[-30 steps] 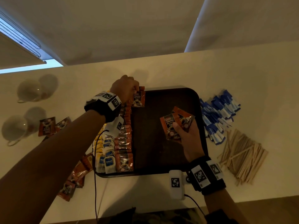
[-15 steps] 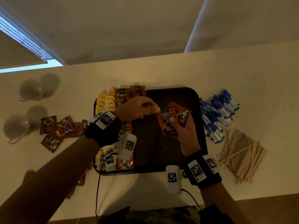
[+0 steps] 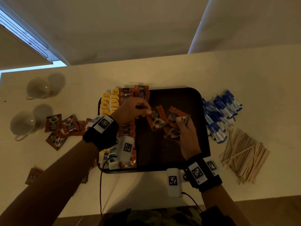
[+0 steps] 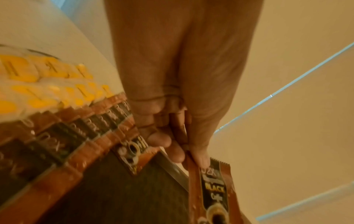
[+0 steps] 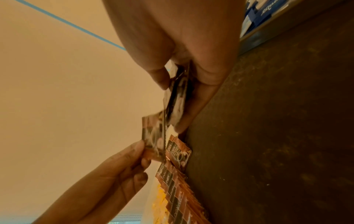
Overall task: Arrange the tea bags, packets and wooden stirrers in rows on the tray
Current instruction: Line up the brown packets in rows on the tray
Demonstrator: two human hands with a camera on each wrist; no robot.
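A dark tray [image 3: 162, 154] lies mid-table. Along its left side run rows of yellow tea bags [image 3: 110, 101], blue-labelled tea bags [image 3: 108, 157] and orange-black coffee packets [image 3: 126, 95]. Over the tray's middle, my left hand [image 3: 149, 111] pinches the top edge of one coffee packet [image 3: 156, 119], seen hanging from thumb and finger in the left wrist view [image 4: 212, 189]. Beside it, my right hand [image 3: 178, 122] grips a small fan of coffee packets [image 3: 175, 117]. The right wrist view shows that stack [image 5: 178, 94] in my fingers and the left hand [image 5: 134, 156] on the pulled packet [image 5: 153, 139].
Two white cups [image 3: 38, 88] [image 3: 22, 123] stand at the far left. Loose coffee packets [image 3: 61, 126] lie left of the tray, more [image 3: 33, 175] near the front edge. Blue sachets [image 3: 219, 111] and a heap of wooden stirrers [image 3: 242, 154] lie right of the tray.
My left hand left the far end of the coffee row, swung right to my right hand's stack and now pinches one packet from it. The right hand rose slightly.
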